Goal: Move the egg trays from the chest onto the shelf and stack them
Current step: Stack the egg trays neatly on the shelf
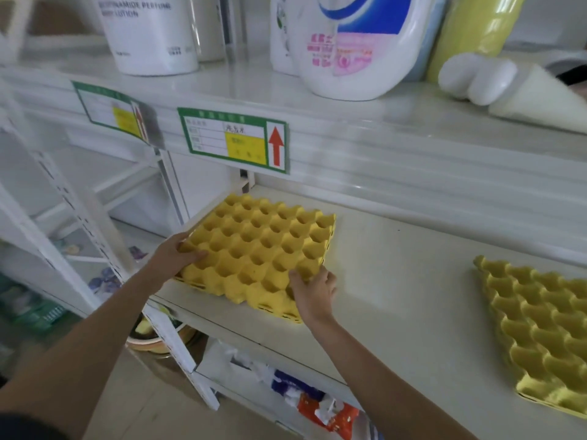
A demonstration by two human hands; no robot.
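A stack of yellow egg trays (260,249) lies on the white shelf board (397,281) at its left end. My left hand (178,255) grips the stack's left edge, thumb resting in the top tray's cups. My right hand (314,292) holds the front right corner, fingers curled over the rim. A second pile of paler yellow egg trays (536,335) lies at the right end of the same board, apart from both hands. The chest is out of view.
The upper shelf (349,128) overhangs the trays and carries white detergent jugs (349,42), a yellow-green roll (476,33) and a white cone-shaped object (514,90). A green label (233,139) hangs on its front edge. Packets (324,404) lie on the shelf below.
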